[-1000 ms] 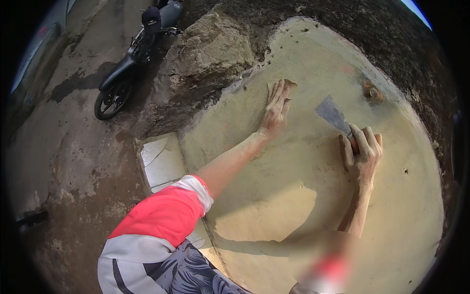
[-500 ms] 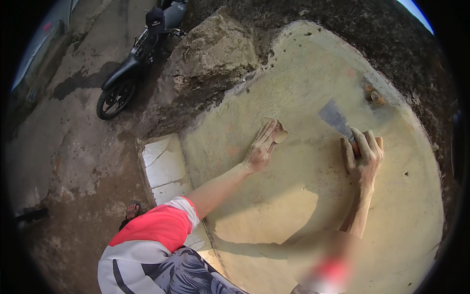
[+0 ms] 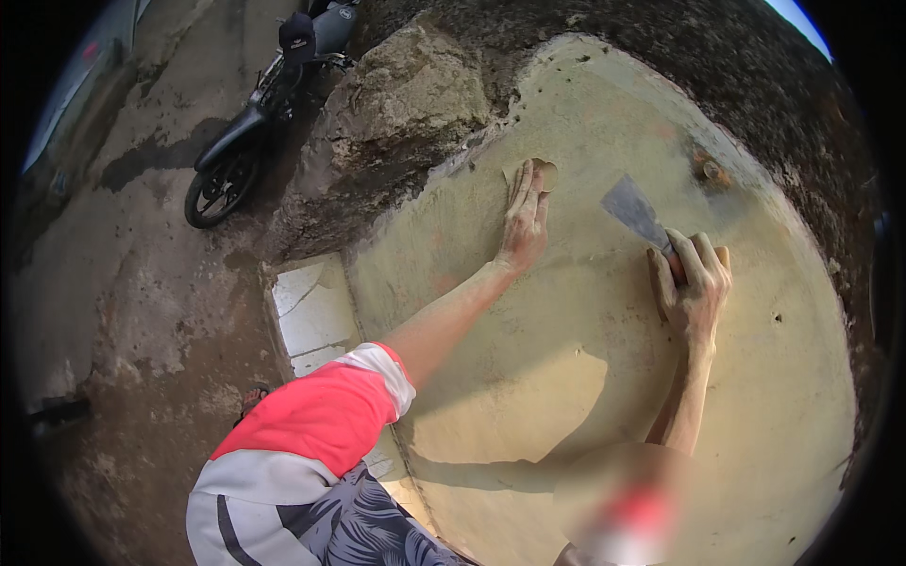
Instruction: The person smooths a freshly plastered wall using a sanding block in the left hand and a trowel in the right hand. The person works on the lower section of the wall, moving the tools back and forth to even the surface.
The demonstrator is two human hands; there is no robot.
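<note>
My left hand (image 3: 523,231) presses what looks like a piece of sandpaper (image 3: 549,176) flat on the pale yellow plastered wall (image 3: 453,349). Its curled tan edges stick out past my fingers. To the right, my right hand (image 3: 696,288) is closed round the handle of a putty knife (image 3: 634,209). The wide grey blade points up and left, clear of my fingers. This hand rests on or very near the plaster, and most of the handle is hidden in it.
A rusty pipe stub (image 3: 708,173) juts out at the upper right. White tiles (image 3: 311,307) line the wall's lower left side. Beyond are a large rock (image 3: 411,108) and a parked motorcycle (image 3: 247,132) with a dark cap (image 3: 297,40). Shadow crosses the wall.
My left hand has slid up and slightly right over the plaster with the sandpaper. My right hand and the putty knife have shifted slightly up and left.
</note>
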